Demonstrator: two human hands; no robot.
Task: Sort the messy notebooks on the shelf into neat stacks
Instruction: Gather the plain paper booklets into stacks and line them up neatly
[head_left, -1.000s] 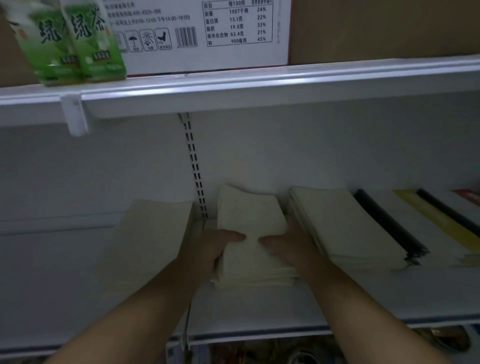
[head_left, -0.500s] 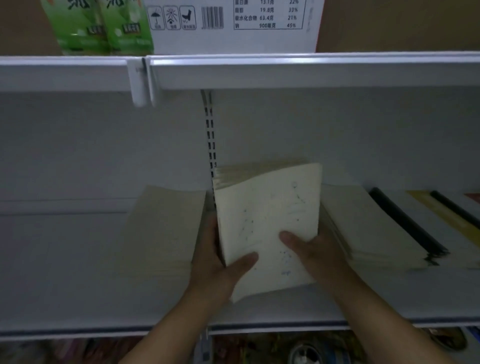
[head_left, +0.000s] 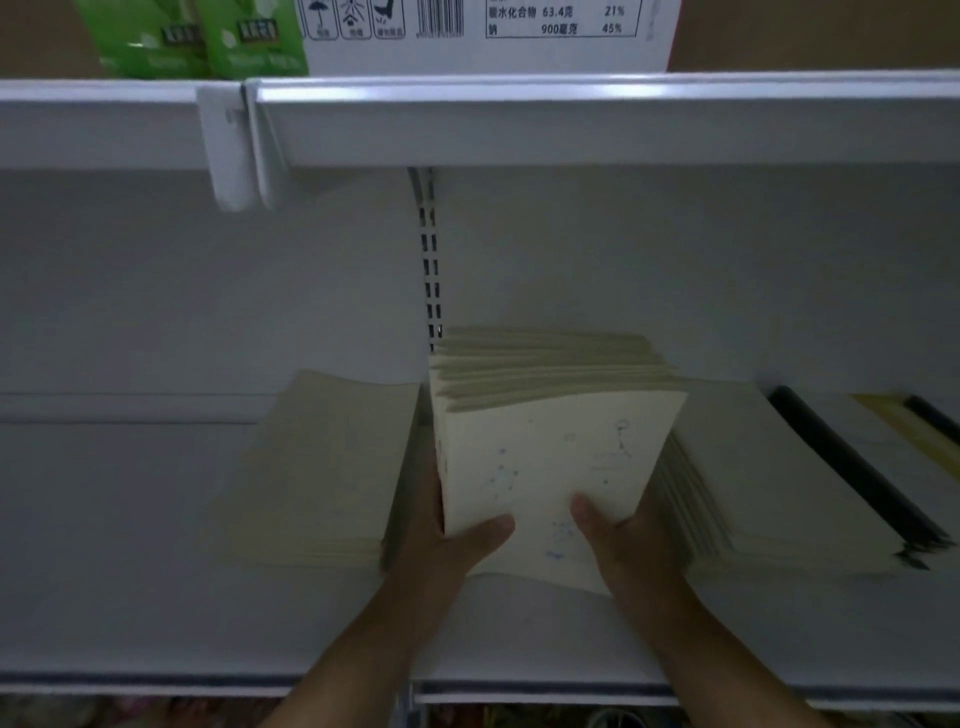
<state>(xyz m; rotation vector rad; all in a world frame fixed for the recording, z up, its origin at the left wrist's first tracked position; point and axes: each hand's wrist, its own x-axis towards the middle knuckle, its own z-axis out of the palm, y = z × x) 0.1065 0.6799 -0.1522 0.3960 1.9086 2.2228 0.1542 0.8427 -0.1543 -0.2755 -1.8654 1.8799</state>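
Note:
A thick bundle of cream notebooks (head_left: 550, 447) stands tilted up on its lower edge on the white shelf (head_left: 130, 597), its faintly printed cover facing me. My left hand (head_left: 447, 540) grips the bundle's lower left side with the thumb on the cover. At the lower right my right hand (head_left: 623, 540) grips it the same way. To its left a flat cream stack (head_left: 322, 467) lies on the shelf. Another cream stack (head_left: 753, 467) lies flat to its right.
Notebooks with black spines (head_left: 852, 467) and a yellow one (head_left: 904, 431) lie at the far right. The upper shelf edge (head_left: 571, 119) hangs close above, carrying green cartons (head_left: 197, 36) and a white box (head_left: 488, 36). A slotted upright (head_left: 430, 270) runs down the back wall.
The bundle lay flat on the shelf under both hands a second ago; both hands have raised it onto its lower edge, cover towards me. The camera has moved closer.

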